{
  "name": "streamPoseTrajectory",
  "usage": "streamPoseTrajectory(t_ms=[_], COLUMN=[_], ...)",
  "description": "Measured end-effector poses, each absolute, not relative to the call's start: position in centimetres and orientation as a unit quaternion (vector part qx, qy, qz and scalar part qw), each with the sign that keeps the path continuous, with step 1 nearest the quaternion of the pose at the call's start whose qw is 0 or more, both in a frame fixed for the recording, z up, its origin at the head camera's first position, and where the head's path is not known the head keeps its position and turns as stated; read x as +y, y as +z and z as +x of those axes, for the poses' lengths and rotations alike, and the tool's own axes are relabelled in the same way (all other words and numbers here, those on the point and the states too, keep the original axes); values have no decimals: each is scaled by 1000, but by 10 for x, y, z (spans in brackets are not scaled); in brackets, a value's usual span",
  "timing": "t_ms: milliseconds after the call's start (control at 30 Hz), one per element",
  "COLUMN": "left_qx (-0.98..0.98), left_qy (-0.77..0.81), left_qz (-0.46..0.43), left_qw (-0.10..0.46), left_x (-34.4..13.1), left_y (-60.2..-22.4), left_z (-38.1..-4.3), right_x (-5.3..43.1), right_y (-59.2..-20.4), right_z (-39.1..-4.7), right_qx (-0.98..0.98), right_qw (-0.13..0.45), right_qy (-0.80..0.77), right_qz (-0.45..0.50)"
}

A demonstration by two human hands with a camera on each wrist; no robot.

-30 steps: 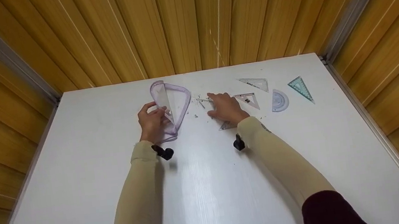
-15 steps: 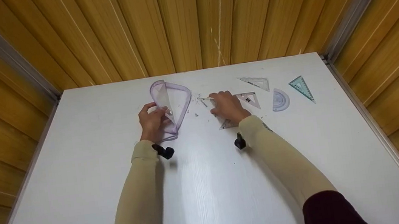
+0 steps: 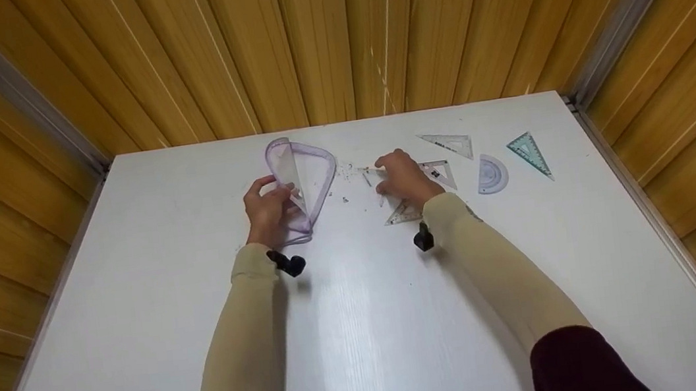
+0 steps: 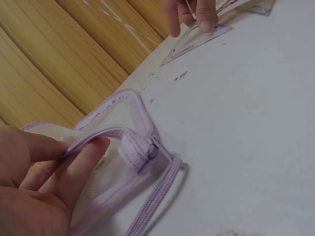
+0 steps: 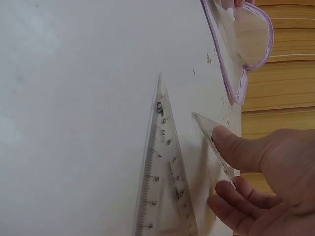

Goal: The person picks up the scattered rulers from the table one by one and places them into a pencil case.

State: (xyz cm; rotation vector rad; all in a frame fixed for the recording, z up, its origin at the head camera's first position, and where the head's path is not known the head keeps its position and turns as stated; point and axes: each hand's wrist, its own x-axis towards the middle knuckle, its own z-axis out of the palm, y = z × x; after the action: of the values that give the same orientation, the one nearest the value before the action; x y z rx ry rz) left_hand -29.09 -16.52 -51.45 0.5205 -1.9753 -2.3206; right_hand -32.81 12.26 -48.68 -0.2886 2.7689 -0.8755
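My left hand (image 3: 267, 212) pinches the purple-trimmed edge of a see-through zip pouch (image 4: 140, 115), its thumb on one side and fingers on the other. The pouch's mouth is spread apart, and its zip tail hangs toward the table. Right of it, my right hand (image 3: 407, 178) grips a clear set square (image 5: 210, 135) between thumb and fingers, tilted up on edge in the right wrist view. The palm hides part of it in the head view. Just below that hand lies another clear set square (image 5: 165, 167) with printed numbers.
To the right lie a pinkish set square (image 3: 447, 178), a long clear set square (image 3: 463, 145), a bluish protractor (image 3: 491, 175) and a teal set square (image 3: 527, 155). Small dark crumbs (image 3: 345, 200) are scattered beside the pouch. Ribbed wooden walls (image 3: 329, 45) stand behind the white table (image 3: 338, 329).
My right hand has shifted a little right and away from me, its fingers closing on the clear set square. More of the set square below shows. The left hand keeps its hold on the pouch.
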Motion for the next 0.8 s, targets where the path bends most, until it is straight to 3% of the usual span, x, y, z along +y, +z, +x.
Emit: streamPoseTrajectory(t_ms=[267,800], left_qx=[-632,-623], left_qy=[-758,-764], left_qz=[159,166], left_qw=[27,24], left_x=[-166,-165], left_y=[-516,-517], left_z=[-291,-294], right_x=[138,149], right_y=[-480,-477], right_z=[-334,-336], right_qx=[940,938], right_qw=[82,77], right_qy=[-304,-328], right_qz=[-128,-78])
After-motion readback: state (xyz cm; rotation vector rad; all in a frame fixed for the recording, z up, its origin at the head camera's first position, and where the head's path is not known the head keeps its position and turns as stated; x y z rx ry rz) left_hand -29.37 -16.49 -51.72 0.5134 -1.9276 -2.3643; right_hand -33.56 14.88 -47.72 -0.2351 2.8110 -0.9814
